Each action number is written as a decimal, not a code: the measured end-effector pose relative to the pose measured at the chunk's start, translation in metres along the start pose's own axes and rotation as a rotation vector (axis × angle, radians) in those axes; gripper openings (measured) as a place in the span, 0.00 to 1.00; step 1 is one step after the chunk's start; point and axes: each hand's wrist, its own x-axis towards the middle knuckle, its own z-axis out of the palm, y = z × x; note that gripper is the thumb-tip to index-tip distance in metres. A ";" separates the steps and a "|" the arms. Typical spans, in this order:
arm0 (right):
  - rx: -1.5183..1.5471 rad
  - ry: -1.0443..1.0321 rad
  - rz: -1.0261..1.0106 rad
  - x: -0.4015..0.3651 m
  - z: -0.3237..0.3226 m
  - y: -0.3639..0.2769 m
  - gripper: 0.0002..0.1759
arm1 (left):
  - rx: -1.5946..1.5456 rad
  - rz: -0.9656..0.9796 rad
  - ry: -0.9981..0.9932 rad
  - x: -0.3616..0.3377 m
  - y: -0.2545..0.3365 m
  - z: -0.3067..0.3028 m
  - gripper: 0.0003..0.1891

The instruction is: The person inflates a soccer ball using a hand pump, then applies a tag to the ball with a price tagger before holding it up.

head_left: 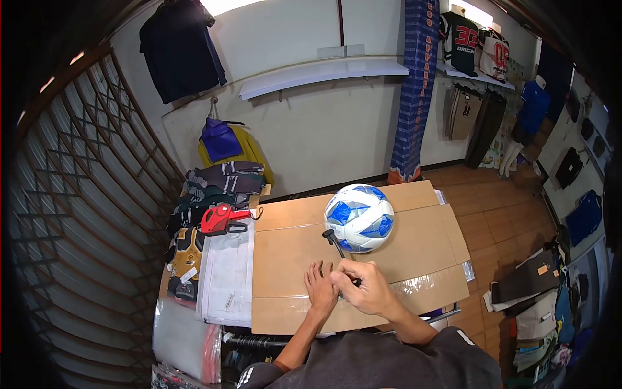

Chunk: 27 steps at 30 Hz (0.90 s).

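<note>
A white and blue soccer ball (359,218) rests on the cardboard sheet (291,243) covering the table. My right hand (366,287) is closed around a slim black hand pump with a T-shaped end (330,235). That end points up and away from me, overlapping the ball's lower left side in this view. The lower part of the pump is hidden by my fingers. Just left of it, my left hand (320,284) lies on the cardboard, fingers stretched out and empty, its edge close to my right fingers.
A red and black tag gun (223,219) sits on white packs (227,279) at the table's left. Behind it are folded dark clothes (227,178), with a yellow jersey (188,249) nearer me. A patterned pillar (414,84) stands beyond the table, and folded trousers (528,279) are at right.
</note>
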 end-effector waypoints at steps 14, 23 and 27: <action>-0.158 0.113 0.144 -0.012 0.034 0.105 0.22 | 0.049 0.013 0.097 -0.002 -0.008 0.014 0.27; -0.108 -0.035 0.029 -0.006 0.006 -0.001 0.20 | -0.028 0.031 0.053 -0.004 -0.007 0.006 0.30; -0.109 -0.068 -0.030 -0.005 -0.002 -0.016 0.20 | -0.119 0.050 0.093 -0.008 0.001 -0.001 0.31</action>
